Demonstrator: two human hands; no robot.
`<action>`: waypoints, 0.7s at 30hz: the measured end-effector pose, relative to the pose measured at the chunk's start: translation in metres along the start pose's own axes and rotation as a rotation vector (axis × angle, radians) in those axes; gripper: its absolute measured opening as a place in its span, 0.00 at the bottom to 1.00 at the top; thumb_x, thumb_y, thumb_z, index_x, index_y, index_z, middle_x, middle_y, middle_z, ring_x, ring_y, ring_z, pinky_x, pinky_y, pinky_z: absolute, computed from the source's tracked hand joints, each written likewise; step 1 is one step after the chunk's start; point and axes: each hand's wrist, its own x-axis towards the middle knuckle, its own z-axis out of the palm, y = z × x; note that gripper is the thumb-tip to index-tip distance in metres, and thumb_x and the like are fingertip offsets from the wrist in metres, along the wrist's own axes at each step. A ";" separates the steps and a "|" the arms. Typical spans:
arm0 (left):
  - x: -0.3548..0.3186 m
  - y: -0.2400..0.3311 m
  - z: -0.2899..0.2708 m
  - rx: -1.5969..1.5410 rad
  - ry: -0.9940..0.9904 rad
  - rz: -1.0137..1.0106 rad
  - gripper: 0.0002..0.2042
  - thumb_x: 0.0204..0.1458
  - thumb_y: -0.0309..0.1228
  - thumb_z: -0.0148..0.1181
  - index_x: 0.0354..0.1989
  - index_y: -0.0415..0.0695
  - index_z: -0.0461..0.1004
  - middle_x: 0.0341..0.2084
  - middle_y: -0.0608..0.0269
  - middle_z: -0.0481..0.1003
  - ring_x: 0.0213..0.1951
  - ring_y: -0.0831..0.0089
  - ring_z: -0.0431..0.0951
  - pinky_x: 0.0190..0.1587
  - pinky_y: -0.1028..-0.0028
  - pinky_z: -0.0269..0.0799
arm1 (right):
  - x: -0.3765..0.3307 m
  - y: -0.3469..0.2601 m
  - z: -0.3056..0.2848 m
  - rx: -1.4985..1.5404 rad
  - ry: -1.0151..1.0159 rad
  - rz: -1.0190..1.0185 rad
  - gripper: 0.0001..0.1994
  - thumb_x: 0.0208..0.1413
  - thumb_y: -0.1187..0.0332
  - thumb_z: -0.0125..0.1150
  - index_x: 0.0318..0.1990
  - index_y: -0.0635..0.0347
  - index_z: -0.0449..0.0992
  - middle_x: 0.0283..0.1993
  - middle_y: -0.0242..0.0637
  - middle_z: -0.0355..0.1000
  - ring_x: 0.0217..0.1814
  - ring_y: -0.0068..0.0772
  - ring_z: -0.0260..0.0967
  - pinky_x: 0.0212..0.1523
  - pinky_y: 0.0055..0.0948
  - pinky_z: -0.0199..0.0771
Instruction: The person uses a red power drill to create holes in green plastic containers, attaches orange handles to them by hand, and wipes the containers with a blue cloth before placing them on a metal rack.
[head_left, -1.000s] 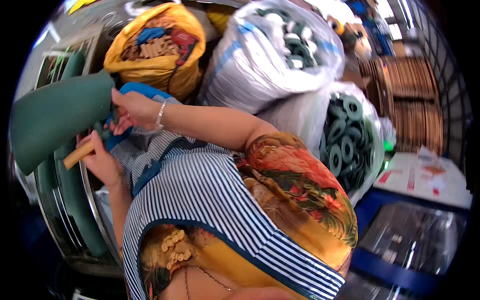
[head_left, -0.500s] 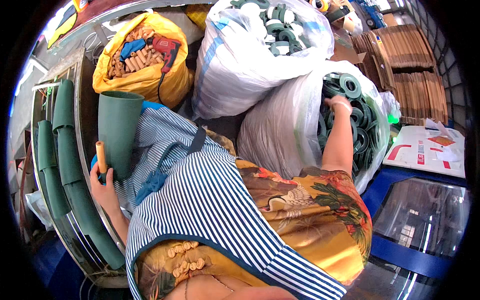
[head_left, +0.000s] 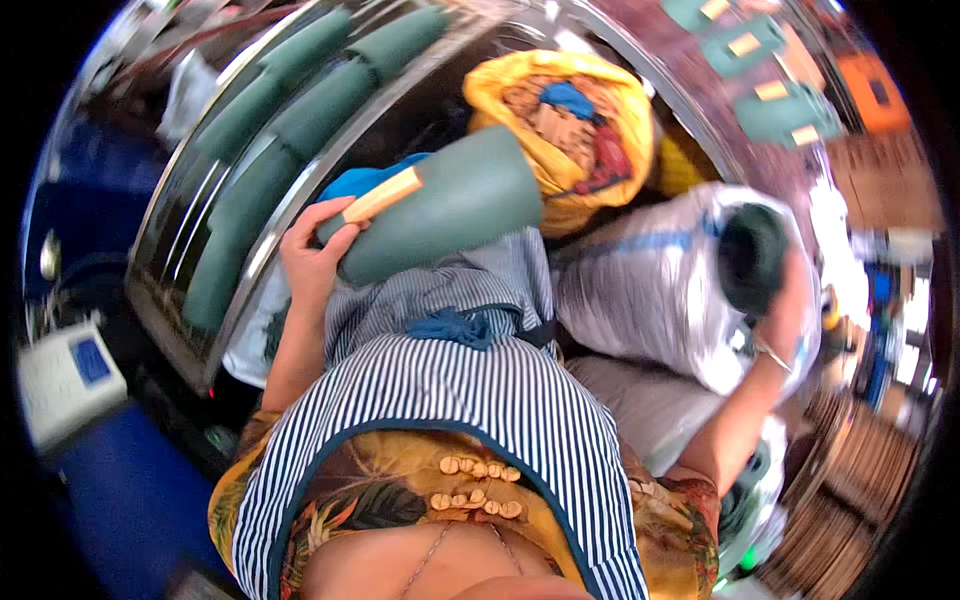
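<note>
My left hand (head_left: 318,248) is closed around a short wooden stick (head_left: 385,196), with the thumb and fingers pinching its lower end. The stick lies along the side of a green tapered pot (head_left: 455,205), which rests tilted across my lap on the striped apron (head_left: 430,380). Out to the right, my right hand (head_left: 786,305) is smeared by motion. It grips a dark green ring-shaped piece (head_left: 757,217) with a dark hollow middle, held over a white plastic sack (head_left: 640,285). The fingers behind the ring are partly hidden.
Ahead stands a yellow sack (head_left: 490,85) of wooden sticks with a red power drill (head_left: 611,158) on top. Several green pots lie nested in a metal-framed rack (head_left: 285,160) at left. Green pieces with wooden sticks (head_left: 745,45) lie on a far-right table; stacked cardboard (head_left: 850,500) is near right.
My view has swung left. My right hand has come out of the sack of green rings with one. The pot has tipped from upright to lying sideways, the stick still in my left hand.
</note>
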 end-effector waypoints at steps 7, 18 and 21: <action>-0.031 0.046 -0.024 -0.085 0.154 -0.008 0.15 0.49 0.27 0.66 0.45 0.33 0.77 0.37 0.55 0.79 0.36 0.70 0.80 0.43 0.74 0.74 | -0.036 -0.009 0.261 0.288 -0.707 -0.357 0.25 0.64 0.64 0.41 0.65 0.70 0.61 0.66 0.47 0.62 0.70 0.39 0.58 0.70 0.33 0.52; 0.015 0.062 -0.027 -0.127 0.051 0.068 0.23 0.54 0.44 0.62 0.45 0.34 0.75 0.30 0.59 0.77 0.35 0.70 0.78 0.43 0.73 0.73 | -0.059 -0.022 0.240 0.345 -0.338 -0.897 0.32 0.66 0.49 0.40 0.58 0.77 0.68 0.39 0.46 0.71 0.37 0.42 0.68 0.41 0.36 0.67; 0.043 0.062 -0.029 -0.285 -0.111 -0.105 0.25 0.57 0.48 0.59 0.48 0.34 0.72 0.26 0.63 0.73 0.37 0.71 0.75 0.44 0.72 0.72 | -0.059 -0.021 0.228 0.322 -0.313 -1.092 0.33 0.64 0.47 0.44 0.55 0.76 0.70 0.36 0.48 0.72 0.34 0.44 0.68 0.38 0.40 0.67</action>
